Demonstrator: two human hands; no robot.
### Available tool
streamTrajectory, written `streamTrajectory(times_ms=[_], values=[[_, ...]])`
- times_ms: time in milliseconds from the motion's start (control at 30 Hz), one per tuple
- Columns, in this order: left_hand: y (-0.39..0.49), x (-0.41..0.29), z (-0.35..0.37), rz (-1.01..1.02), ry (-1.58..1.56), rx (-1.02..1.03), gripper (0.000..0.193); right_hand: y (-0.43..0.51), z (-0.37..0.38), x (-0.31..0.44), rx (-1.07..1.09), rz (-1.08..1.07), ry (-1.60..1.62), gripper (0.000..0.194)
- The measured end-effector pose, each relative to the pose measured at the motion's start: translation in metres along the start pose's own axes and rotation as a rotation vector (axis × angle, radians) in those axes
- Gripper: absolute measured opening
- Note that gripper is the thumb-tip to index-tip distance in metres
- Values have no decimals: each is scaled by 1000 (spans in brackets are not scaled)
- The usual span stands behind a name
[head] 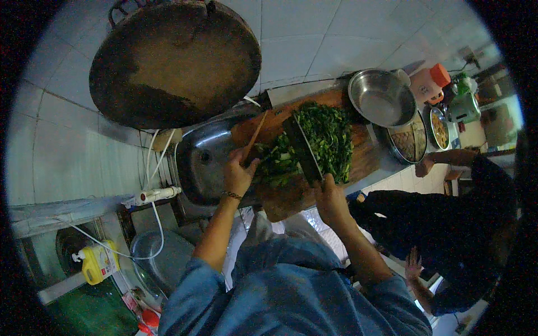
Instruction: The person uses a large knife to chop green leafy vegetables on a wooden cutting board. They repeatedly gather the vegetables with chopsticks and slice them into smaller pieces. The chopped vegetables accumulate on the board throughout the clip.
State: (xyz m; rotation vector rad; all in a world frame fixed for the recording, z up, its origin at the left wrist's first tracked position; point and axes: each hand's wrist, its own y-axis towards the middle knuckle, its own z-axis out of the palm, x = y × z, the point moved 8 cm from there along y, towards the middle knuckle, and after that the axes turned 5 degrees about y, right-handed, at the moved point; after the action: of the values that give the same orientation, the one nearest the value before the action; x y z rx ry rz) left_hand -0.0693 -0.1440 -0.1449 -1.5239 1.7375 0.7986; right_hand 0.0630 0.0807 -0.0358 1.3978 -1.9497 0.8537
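My left hand (238,173) is closed around what looks like a pair of wooden chopsticks (255,136), which point up and away over the board. My right hand (333,199) grips a broad-bladed cleaver (303,147) by its handle end. Its blade lies across the chopped leafy greens (332,140), between a large heap on the right and a smaller, looser pile (280,161) on the left. Both piles rest on a wooden cutting board (365,157), whose left end reaches over the metal sink (204,140). The cleaver's handle is mostly hidden by my fingers.
A large dark wok-like pan (174,63) stands against the tiles behind the sink. Right of the board are a steel bowl (380,98), a divided round pan (405,143) and a bowl of food (440,128). A person in dark clothes (441,222) stands close at right, one hand near the pan.
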Motion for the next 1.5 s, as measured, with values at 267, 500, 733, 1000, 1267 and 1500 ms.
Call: streamTrajectory(times_ms=[267, 500, 733, 1000, 1267, 1500], values=[[-20, -7, 8, 119, -185, 87, 56, 14, 14, -13, -10, 93, -99, 26], [-37, -15, -9, 119, 23, 5, 60, 22, 20, -32, 13, 124, -176, 24], [-44, -21, -11, 193, 55, -71, 49, 18, 21, -39, 24, 109, -206, 23], [-36, -21, 14, 56, 222, -52, 31, 40, 4, -49, -2, 131, -222, 26], [-35, -19, 28, 82, -48, -89, 32, 16, -10, -25, -53, 114, -54, 19], [3, -20, 45, -22, -163, -62, 44, 10, 7, -26, -35, 98, -111, 21]])
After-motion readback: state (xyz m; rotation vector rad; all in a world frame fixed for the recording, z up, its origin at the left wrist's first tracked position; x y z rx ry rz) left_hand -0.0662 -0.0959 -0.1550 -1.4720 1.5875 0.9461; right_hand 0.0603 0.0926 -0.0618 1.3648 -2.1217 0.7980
